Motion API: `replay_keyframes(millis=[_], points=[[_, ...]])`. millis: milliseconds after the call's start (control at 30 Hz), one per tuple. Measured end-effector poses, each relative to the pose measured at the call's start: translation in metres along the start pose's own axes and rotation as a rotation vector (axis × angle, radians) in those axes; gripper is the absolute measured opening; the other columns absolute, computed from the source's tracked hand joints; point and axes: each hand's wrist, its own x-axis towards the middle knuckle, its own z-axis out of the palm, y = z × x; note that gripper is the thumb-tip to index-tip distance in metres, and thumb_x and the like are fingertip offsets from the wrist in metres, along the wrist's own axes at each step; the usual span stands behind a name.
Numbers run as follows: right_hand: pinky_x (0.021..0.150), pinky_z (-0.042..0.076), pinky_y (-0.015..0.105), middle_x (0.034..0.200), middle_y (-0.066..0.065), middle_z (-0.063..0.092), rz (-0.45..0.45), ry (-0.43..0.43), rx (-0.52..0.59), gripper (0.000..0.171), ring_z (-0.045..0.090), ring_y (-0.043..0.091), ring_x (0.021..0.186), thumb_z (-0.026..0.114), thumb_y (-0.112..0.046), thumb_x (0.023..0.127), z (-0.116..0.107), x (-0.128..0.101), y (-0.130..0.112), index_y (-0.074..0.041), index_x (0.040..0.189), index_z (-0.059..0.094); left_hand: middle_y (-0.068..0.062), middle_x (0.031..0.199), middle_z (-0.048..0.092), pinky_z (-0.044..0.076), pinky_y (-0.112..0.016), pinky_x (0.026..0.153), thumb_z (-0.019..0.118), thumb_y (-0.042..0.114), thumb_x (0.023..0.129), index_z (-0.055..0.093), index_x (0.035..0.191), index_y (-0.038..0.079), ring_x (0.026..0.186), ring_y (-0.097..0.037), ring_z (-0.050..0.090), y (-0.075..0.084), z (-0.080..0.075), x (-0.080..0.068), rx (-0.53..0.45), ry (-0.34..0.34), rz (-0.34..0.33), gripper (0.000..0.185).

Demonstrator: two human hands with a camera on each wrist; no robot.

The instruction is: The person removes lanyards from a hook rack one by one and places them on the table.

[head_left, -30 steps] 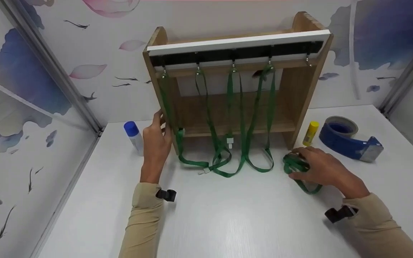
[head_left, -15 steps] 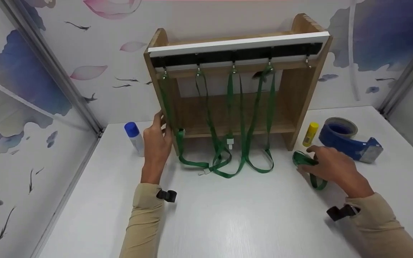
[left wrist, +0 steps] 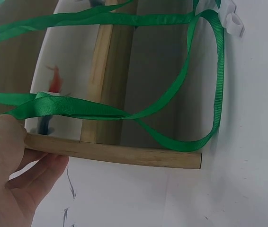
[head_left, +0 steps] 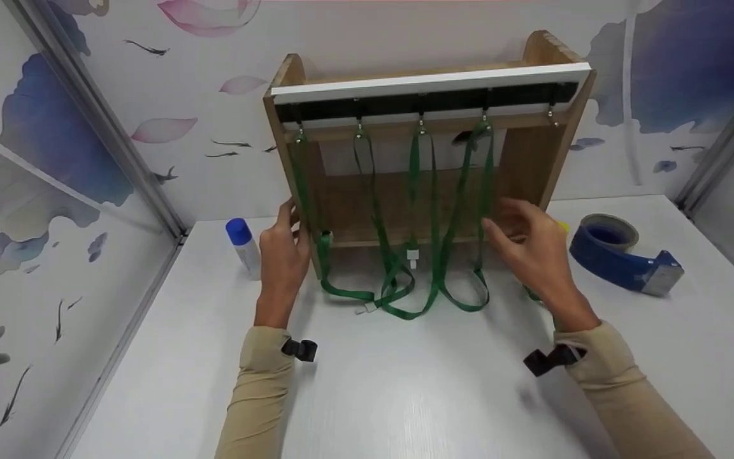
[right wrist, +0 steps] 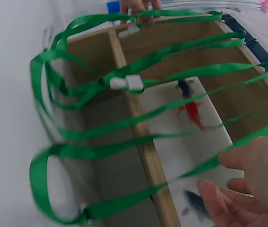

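A wooden rack (head_left: 532,159) stands at the back of the white table (head_left: 405,395), with a row of hooks under its top rail. Several green lanyards (head_left: 434,255) hang from the hooks and trail onto the table. The rightmost hook (head_left: 552,115) is bare. My left hand (head_left: 283,245) grips the rack's left side panel (left wrist: 124,153), thumb on one face and fingers on the other (left wrist: 11,165). My right hand (head_left: 526,242) is raised before the rack's right half, pinching a loose green lanyard (right wrist: 124,201). Its tail (head_left: 534,295) shows below the wrist.
A blue-capped bottle (head_left: 243,248) stands left of the rack. A blue tape dispenser (head_left: 622,255) sits at the right, with a yellow glue stick (head_left: 562,225) mostly hidden behind my right hand. Patterned walls close in the table on the left, back and right.
My right hand gathered the loose lanyard off the table right of the rack and lifted it up and left, in front of the rack. The left hand stayed on the side panel.
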Motion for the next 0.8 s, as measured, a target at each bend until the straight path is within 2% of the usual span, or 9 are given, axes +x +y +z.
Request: replay_keyframes(millis=[67, 200, 300, 467, 567, 700, 800], points=[[0.079, 0.048, 0.001, 0.123, 0.014, 0.077, 0.021, 0.043, 0.039, 0.046, 0.075, 0.027, 0.102, 0.071, -0.040, 0.106, 0.007, 0.004, -0.007, -0.008, 0.138, 0.070, -0.018, 0.141, 0.073, 0.066, -0.045, 0.097, 0.064, 0.015, 0.110, 0.057, 0.151, 0.005, 0.126, -0.035, 0.075, 0.000, 0.001, -0.001, -0.006, -0.003, -0.001, 0.043], [0.083, 0.052, 0.004, 0.117, 0.011, 0.081, 0.031, 0.166, 0.079, 0.032, 0.078, 0.025, 0.100, 0.070, -0.033, 0.107, 0.018, 0.010, -0.016, -0.008, 0.126, 0.076, -0.017, 0.142, 0.073, 0.066, -0.044, 0.096, 0.064, 0.015, 0.110, 0.057, 0.152, 0.005, 0.126, -0.034, 0.075, 0.000, 0.001, -0.002, -0.013, -0.009, -0.004, 0.043], [0.092, 0.059, 0.013, 0.118, 0.010, 0.082, 0.021, 0.234, 0.116, 0.029, 0.080, 0.025, 0.104, 0.069, -0.028, 0.108, 0.026, 0.012, -0.020, -0.007, 0.125, 0.077, -0.017, 0.142, 0.073, 0.066, -0.044, 0.097, 0.064, 0.015, 0.110, 0.056, 0.152, 0.005, 0.126, -0.034, 0.075, 0.001, 0.001, -0.002, -0.013, -0.009, -0.005, 0.044], [0.103, 0.064, 0.037, 0.131, 0.007, 0.080, 0.016, 0.213, 0.157, 0.044, 0.079, 0.024, 0.118, 0.068, -0.045, 0.107, 0.037, 0.014, -0.023, -0.011, 0.133, 0.075, -0.017, 0.143, 0.072, 0.066, -0.044, 0.097, 0.064, 0.015, 0.110, 0.056, 0.152, 0.005, 0.127, -0.035, 0.075, 0.001, -0.001, -0.002, -0.014, -0.011, -0.013, 0.044], [0.101, 0.065, 0.044, 0.132, 0.008, 0.079, -0.007, 0.188, 0.152, 0.049, 0.079, 0.026, 0.119, 0.071, -0.049, 0.104, 0.043, 0.016, -0.025, -0.010, 0.134, 0.076, -0.018, 0.142, 0.072, 0.066, -0.045, 0.097, 0.064, 0.015, 0.110, 0.056, 0.152, 0.005, 0.125, -0.035, 0.075, 0.001, -0.001, -0.001, -0.007, -0.013, -0.019, 0.044], [0.094, 0.067, 0.044, 0.125, 0.010, 0.081, -0.047, 0.191, 0.116, 0.039, 0.081, 0.028, 0.112, 0.075, -0.038, 0.103, 0.048, 0.018, -0.027, -0.008, 0.128, 0.079, -0.018, 0.141, 0.073, 0.066, -0.046, 0.098, 0.065, 0.014, 0.110, 0.056, 0.152, 0.005, 0.123, -0.036, 0.076, 0.001, 0.000, 0.000, 0.007, -0.010, -0.025, 0.044], [0.088, 0.067, 0.033, 0.120, 0.008, 0.083, -0.065, 0.216, 0.096, 0.029, 0.082, 0.026, 0.106, 0.075, -0.031, 0.104, 0.050, 0.018, -0.028, -0.010, 0.122, 0.082, -0.018, 0.141, 0.073, 0.066, -0.046, 0.098, 0.065, 0.015, 0.110, 0.056, 0.153, 0.006, 0.124, -0.036, 0.076, 0.001, 0.000, 0.000, 0.006, -0.012, -0.030, 0.045]])
